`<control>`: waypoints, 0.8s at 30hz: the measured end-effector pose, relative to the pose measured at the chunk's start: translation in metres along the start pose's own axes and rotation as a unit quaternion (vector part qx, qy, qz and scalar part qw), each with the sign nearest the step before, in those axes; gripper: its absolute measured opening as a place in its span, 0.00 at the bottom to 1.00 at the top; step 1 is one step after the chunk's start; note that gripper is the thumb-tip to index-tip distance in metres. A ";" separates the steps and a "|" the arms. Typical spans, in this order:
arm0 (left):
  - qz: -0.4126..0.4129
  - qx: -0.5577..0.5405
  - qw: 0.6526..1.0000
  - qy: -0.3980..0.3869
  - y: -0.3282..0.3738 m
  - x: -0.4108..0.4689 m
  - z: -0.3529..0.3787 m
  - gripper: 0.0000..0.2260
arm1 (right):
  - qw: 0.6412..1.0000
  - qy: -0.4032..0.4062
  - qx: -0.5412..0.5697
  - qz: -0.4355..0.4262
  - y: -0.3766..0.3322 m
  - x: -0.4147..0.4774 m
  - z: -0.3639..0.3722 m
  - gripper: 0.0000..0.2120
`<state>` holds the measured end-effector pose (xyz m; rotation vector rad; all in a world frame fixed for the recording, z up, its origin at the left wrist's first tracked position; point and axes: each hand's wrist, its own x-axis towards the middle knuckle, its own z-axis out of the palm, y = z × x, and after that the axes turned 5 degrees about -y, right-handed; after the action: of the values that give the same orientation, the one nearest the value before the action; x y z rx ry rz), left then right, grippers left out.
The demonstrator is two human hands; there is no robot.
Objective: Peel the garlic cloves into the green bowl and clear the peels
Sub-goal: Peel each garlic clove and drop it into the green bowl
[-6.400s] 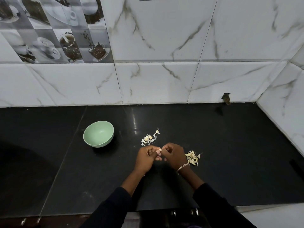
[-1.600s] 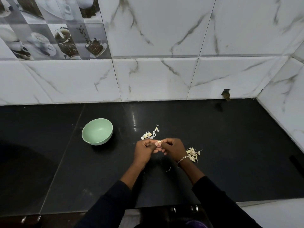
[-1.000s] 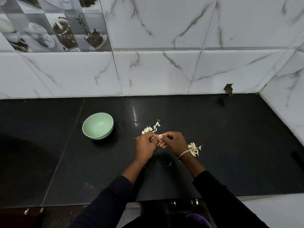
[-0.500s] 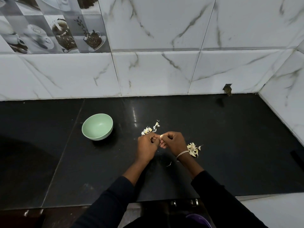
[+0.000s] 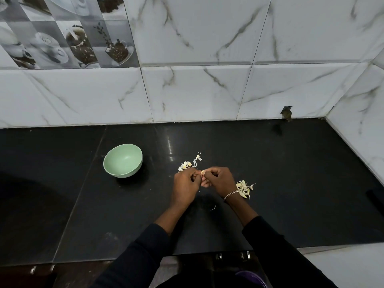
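Green bowl (image 5: 124, 173) at the left looks empty to us. Midway, our left hand (image 5: 185, 184) and right hand (image 5: 220, 180) pinch one garlic clove (image 5: 203, 172), loose peels (image 5: 188, 164) just behind. Rightward lies a pale heap (image 5: 244, 189), contents unclear. We judge most peeling and clearing remain.

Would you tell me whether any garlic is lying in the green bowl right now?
No, the green bowl shows only its bare green inside.
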<state>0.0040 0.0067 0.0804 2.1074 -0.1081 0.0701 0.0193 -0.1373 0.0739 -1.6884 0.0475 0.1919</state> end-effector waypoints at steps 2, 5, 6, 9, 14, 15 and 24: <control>-0.001 -0.007 1.000 0.003 0.000 0.000 0.000 0.05 | 1.000 0.003 -0.007 -0.005 -0.001 -0.001 0.001 0.08; -0.001 -0.013 1.000 0.003 0.000 0.000 0.000 0.05 | 1.000 0.009 -0.012 -0.011 -0.003 -0.003 0.001 0.08; 0.000 -0.015 1.000 0.004 0.000 0.000 0.000 0.05 | 1.000 0.010 -0.013 -0.011 -0.004 -0.003 0.001 0.08; 0.000 -0.021 1.000 0.010 0.001 0.000 0.000 0.06 | 1.000 0.012 -0.018 -0.011 -0.005 -0.004 0.002 0.09; -0.002 -0.026 1.000 0.011 0.001 -0.001 0.001 0.06 | 0.999 0.023 -0.017 -0.016 -0.006 -0.006 0.002 0.11; -0.004 -0.027 1.000 0.014 0.002 0.000 0.001 0.06 | 1.000 0.021 -0.012 -0.017 -0.006 -0.006 0.002 0.10; -0.011 -0.061 0.998 0.010 0.002 0.006 0.000 0.06 | 1.000 0.022 0.001 -0.019 -0.014 -0.007 0.001 0.08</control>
<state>0.0098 0.0057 0.0828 1.9843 -0.0746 0.0697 0.0142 -0.1351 0.0886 -1.6902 0.0494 0.1261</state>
